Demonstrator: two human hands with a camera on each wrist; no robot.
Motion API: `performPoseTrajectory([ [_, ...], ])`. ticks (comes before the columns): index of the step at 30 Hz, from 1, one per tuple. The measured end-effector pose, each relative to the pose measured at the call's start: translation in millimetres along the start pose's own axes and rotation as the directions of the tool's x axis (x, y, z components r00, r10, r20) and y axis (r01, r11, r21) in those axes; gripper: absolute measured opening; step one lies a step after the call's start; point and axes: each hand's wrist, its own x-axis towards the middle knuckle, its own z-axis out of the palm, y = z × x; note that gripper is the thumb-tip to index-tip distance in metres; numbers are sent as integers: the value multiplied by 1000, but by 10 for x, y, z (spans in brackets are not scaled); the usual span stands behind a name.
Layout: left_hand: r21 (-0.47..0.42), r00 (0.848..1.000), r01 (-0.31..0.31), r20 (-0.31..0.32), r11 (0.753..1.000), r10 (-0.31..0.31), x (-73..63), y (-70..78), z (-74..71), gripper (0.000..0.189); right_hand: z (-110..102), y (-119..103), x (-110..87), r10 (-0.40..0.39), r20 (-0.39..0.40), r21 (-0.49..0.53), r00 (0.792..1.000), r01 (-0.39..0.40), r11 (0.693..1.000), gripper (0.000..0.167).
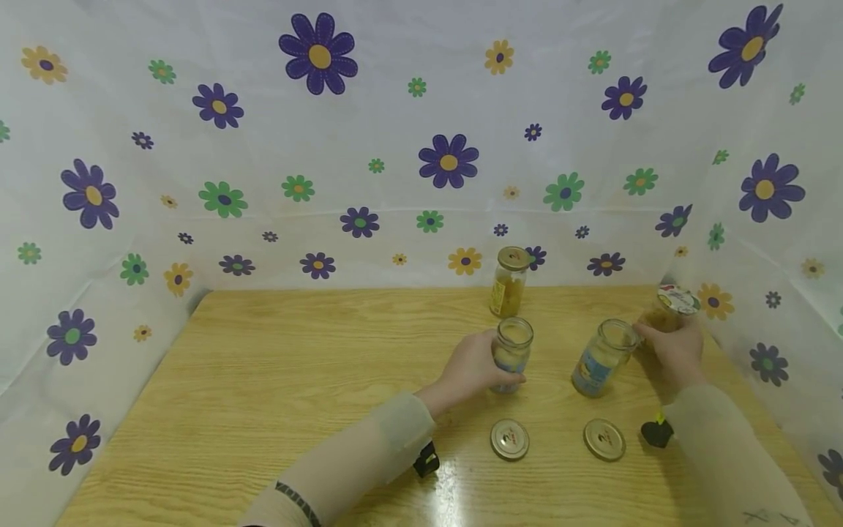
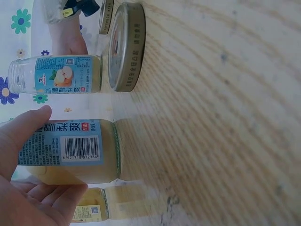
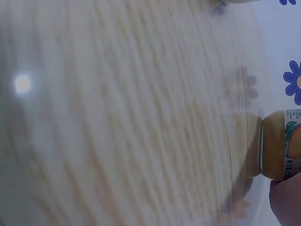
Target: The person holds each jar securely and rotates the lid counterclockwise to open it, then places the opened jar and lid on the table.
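Note:
My left hand point(image 1: 470, 364) grips a lidless glass jar point(image 1: 512, 355) with a blue label, standing on the wooden table. In the left wrist view the thumb and fingers lie around this jar point(image 2: 80, 143), which holds something pale yellow. At the back right my right hand point(image 1: 678, 350) holds a jar point(image 1: 658, 316) with a colourful printed lid. Its amber contents and fruit label show in the right wrist view, where only part of the jar point(image 3: 274, 146) is visible. Between the hands stands a second lidless, blue-labelled jar point(image 1: 596, 368), close to the right fingertips.
Two gold lids, one left point(image 1: 509, 439) and one right point(image 1: 604, 439), lie flat on the table point(image 1: 296, 366) in front of the lidless jars. A closed jar point(image 1: 508, 289) with yellow contents stands at the back. White flowered cloth point(image 1: 382, 139) walls the table's back and sides.

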Motion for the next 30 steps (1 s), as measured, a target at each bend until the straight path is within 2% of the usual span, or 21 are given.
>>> performPoseTrajectory([
  [3,-3,1000,6,-3,1000,-6,0,4,6,52,-15,10,-1,-28,-9,-95,1000,27,995,52],
  [7,-6,1000,10,-5,1000,-10,1,3,7,52,-30,25,3,-15,-5,-140,1000,14,990,54],
  [8,-6,1000,10,-6,1000,-10,1,2,7,52,-32,28,4,5,10,-82,1000,-4,997,51],
  [10,-4,1000,10,-9,1000,-10,0,0,6,53,-32,34,9,24,17,-35,1000,-23,999,47],
  [13,-5,1000,9,-11,1000,-9,2,-3,10,53,-34,35,2,44,28,34,999,-45,998,53],
  [15,-6,1000,10,-10,1000,-10,4,-8,16,53,-45,41,-2,15,19,-73,1000,-13,997,63],
  [17,-4,1000,14,-10,1000,-14,6,-19,21,54,-42,44,5,36,24,-64,999,-34,997,70],
  [19,-3,1000,16,-9,1000,-16,8,-28,27,54,-45,52,11,16,19,-152,1000,-13,988,78],
  [22,-2,1000,17,-9,1000,-17,14,-38,34,55,-38,57,19,8,20,-172,1000,-4,985,81],
  [24,-2,1000,16,-10,1000,-16,19,-38,34,55,-41,55,13,-28,22,-229,999,33,973,85],
  [28,0,1000,18,-13,1000,-18,21,-29,27,54,-40,35,-9,-53,27,-239,998,58,969,85],
  [29,-2,1000,18,-12,1000,-18,21,-26,25,54,-32,25,-14,-23,27,-186,999,28,982,83],
  [30,-5,1000,19,-10,1000,-19,19,-23,24,54,-32,17,-23,-22,28,-183,999,27,983,83],
])
